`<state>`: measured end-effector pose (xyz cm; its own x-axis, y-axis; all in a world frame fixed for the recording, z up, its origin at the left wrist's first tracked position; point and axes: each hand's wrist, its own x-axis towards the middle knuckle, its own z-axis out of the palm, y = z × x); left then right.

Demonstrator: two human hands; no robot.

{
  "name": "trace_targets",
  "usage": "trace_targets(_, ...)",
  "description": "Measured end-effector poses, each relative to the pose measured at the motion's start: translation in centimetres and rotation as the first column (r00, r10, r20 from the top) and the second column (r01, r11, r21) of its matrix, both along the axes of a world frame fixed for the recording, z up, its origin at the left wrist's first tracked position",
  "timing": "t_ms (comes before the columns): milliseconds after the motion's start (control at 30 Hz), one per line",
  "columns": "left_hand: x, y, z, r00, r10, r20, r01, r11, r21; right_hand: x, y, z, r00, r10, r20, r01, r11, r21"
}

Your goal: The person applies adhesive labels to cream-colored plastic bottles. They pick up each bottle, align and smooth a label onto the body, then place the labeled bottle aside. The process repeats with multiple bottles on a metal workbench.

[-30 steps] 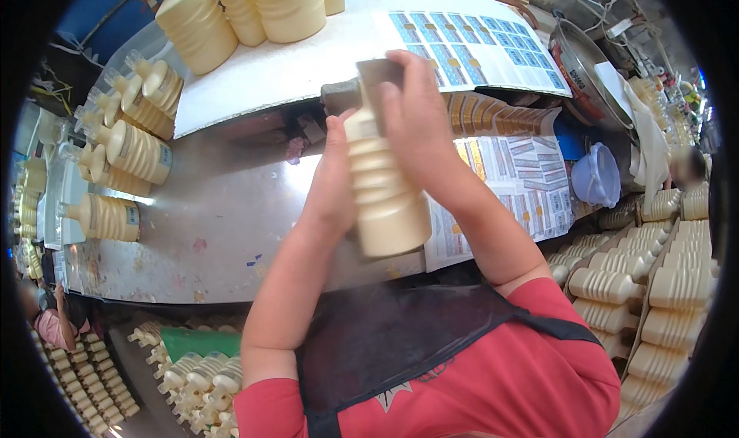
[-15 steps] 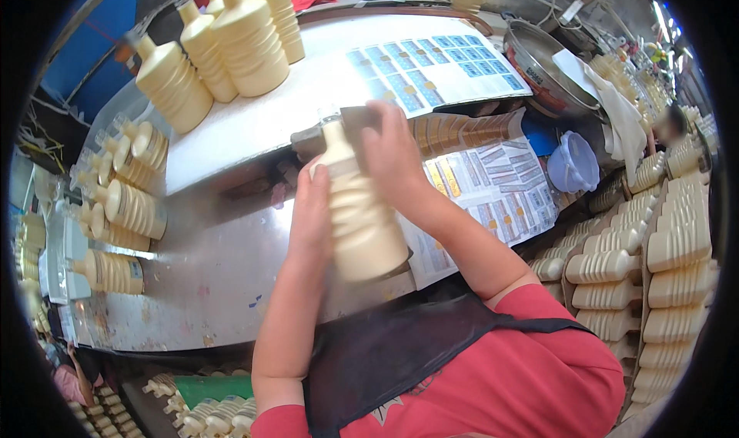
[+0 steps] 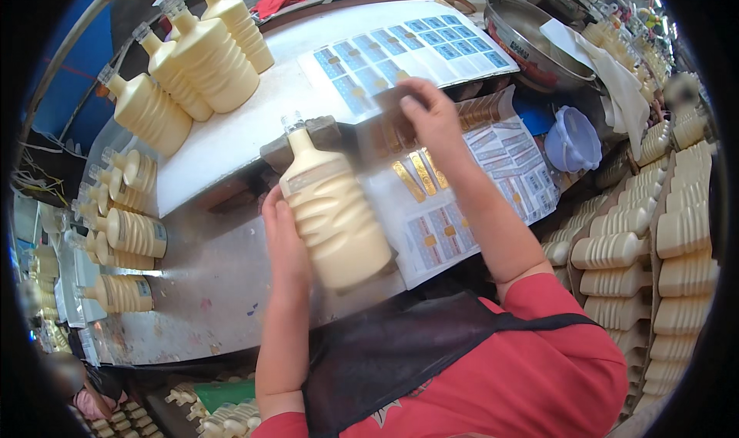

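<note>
A cream-coloured plastic bottle (image 3: 335, 215) with wavy ridged sides and a clear threaded neck lies in front of me, its neck toward the far side, over a dark grey block (image 3: 322, 133). My left hand (image 3: 289, 234) grips the bottle along its left side. My right hand (image 3: 437, 118) is up to the right of the neck, apart from the bottle, pinching a dark brownish flat piece (image 3: 391, 99) that motion blurs. Below that hand lies a sheet of gold and silver labels (image 3: 450, 226). Farther back, a sheet of blue labels (image 3: 419, 49) rests on a white board (image 3: 285, 91).
Several cream bottles (image 3: 215, 61) stand at the far left of the board. More lie in a stack (image 3: 135, 230) along the metal table's (image 3: 200, 307) left edge. At right are a lavender bucket (image 3: 573, 142), a large metal basin (image 3: 531, 45) and stacked rows of bottles (image 3: 616, 276).
My right hand has moved right, away from the bottle, with the dark flat piece. The left hand has slid lower on the bottle's side. The bottle appears farther left as the view shifted.
</note>
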<state>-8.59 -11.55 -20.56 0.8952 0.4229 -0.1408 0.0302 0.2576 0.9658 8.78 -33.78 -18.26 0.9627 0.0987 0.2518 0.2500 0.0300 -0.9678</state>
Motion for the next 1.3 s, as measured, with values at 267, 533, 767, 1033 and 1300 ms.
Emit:
trace_targets(267, -4.0, -2.8, 0.3, 0.997, -0.064, 0.04, 0.055, 0.978, 0.202, 2.0, -2.6, 1.3, 0.855, 0.113, 0.506, 0.36, 0.574, -0.736)
trace_targets(533, -4.6, -3.4, -0.8, 1.0, -0.021, -0.004, 0.021, 0.955, 0.295, 2.8, -5.4, 0.4, 0.789, 0.278, 0.548, 0.361, 0.513, -0.779)
trace_targets(767, -4.8, -3.6, -0.4, 0.999, -0.042, 0.015, 0.035, 0.954, 0.298, 7.7, -11.6, 2.6, 0.877, -0.144, 0.459, 0.477, 0.379, -0.793)
trace_targets(1033, -4.8, -3.6, -1.2, 0.995, -0.053, 0.081, 0.029, 0.961, 0.275, 13.4, -9.4, 3.2, 0.962, 0.027, 0.271, 0.268, 0.089, -0.959)
trace_targets(1300, -5.2, -3.4, -1.2, 0.998, -0.036, 0.047, 0.018, 0.939, 0.342, 7.0, -9.3, 3.4, 0.938, 0.175, 0.299, 0.291, 0.067, -0.954)
